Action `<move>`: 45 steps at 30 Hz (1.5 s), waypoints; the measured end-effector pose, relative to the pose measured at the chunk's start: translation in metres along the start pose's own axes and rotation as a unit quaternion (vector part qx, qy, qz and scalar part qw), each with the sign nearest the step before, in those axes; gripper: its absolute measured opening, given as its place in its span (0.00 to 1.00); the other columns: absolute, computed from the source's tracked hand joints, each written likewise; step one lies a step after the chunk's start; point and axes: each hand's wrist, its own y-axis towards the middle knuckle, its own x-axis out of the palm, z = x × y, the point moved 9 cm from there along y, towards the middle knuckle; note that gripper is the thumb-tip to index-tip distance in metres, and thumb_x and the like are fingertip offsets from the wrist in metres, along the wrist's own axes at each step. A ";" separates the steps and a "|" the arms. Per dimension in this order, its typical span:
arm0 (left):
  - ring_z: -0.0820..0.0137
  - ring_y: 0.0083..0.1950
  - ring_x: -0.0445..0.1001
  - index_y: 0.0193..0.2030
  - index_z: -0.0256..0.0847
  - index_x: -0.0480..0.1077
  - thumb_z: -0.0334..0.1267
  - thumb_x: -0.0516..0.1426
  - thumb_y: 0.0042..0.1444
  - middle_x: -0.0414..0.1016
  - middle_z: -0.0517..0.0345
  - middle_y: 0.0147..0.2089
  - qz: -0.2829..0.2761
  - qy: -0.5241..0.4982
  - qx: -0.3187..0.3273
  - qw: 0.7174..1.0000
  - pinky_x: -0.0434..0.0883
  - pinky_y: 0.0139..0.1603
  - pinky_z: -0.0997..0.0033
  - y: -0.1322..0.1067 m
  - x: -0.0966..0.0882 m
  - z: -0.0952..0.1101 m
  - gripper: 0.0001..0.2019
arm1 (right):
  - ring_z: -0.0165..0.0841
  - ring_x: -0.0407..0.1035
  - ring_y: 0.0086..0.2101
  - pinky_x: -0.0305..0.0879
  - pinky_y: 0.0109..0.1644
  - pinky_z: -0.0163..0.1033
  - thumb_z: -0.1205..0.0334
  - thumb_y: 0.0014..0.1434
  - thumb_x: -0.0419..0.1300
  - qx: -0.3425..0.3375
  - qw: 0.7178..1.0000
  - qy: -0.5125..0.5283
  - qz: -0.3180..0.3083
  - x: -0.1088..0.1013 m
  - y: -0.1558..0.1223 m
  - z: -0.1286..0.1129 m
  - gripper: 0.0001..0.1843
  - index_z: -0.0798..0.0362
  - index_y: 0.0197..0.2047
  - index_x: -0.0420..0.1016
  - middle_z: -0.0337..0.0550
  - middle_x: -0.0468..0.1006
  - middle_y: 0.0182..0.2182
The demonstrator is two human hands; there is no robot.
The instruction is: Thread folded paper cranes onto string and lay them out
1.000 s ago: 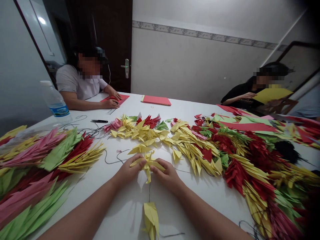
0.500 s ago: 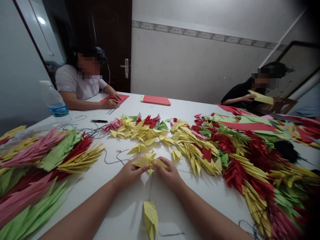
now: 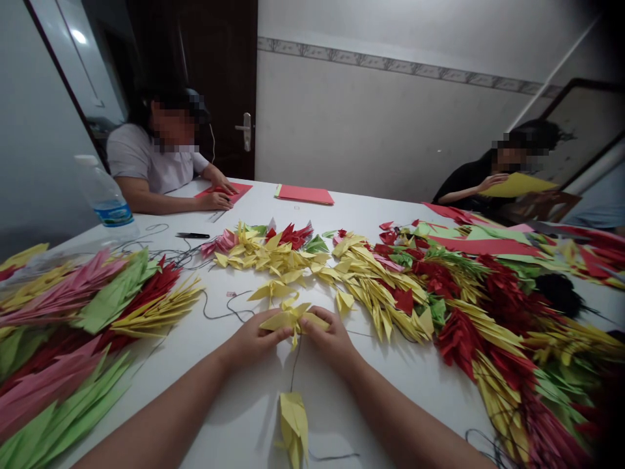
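Between my two hands is a yellow folded paper crane (image 3: 291, 317), its wings spread to either side. My left hand (image 3: 254, 337) pinches the left wing, and my right hand (image 3: 328, 333) pinches the right one. A dark thread (image 3: 295, 368) runs from under this crane down to a stack of yellow folded cranes (image 3: 293, 426) lying on the table near me. Just beyond my fingers lies another yellow crane (image 3: 273, 288). The thread's path inside the held crane is hidden.
Strings of colourful folded cranes cover the table's right side (image 3: 390, 293) and left side (image 3: 117, 280). A water bottle (image 3: 110, 202), a black pen-like tool (image 3: 193, 235) and red paper sheets (image 3: 305, 195) lie farther back. Two people sit across, handling paper.
My hands and the crane stay almost where they were. Across the table on the right, the person's yellow sheet has turned and opened out wider.
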 end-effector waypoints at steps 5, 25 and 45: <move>0.71 0.32 0.64 0.33 0.36 0.66 0.49 0.53 0.50 0.67 0.58 0.29 0.013 -0.014 -0.018 1.000 0.62 0.34 0.72 0.000 -0.003 -0.007 0.15 | 0.26 0.56 0.22 0.53 0.27 0.32 0.48 0.48 0.59 -0.015 1.000 -0.018 -0.015 0.002 -0.001 -0.003 0.17 0.54 0.23 0.64 0.35 0.63 0.19; 0.73 0.30 0.63 0.29 0.38 0.65 0.49 0.50 0.53 0.68 0.59 0.29 0.050 0.026 -0.006 0.998 0.59 0.30 0.74 0.000 -0.008 0.000 0.15 | 0.29 0.61 0.26 0.58 0.30 0.34 0.48 0.50 0.58 -0.050 0.997 -0.050 -0.029 0.006 0.000 -0.010 0.16 0.55 0.26 0.69 0.39 0.67 0.23; 0.74 0.26 0.63 0.26 0.39 0.61 0.49 0.48 0.55 0.63 0.63 0.23 0.112 0.078 -0.006 0.991 0.60 0.29 0.75 -0.002 -0.021 -0.001 0.16 | 0.36 0.65 0.36 0.62 0.39 0.38 0.50 0.53 0.56 -0.115 0.984 -0.135 0.017 0.001 -0.005 -0.021 0.13 0.53 0.31 0.69 0.44 0.68 0.32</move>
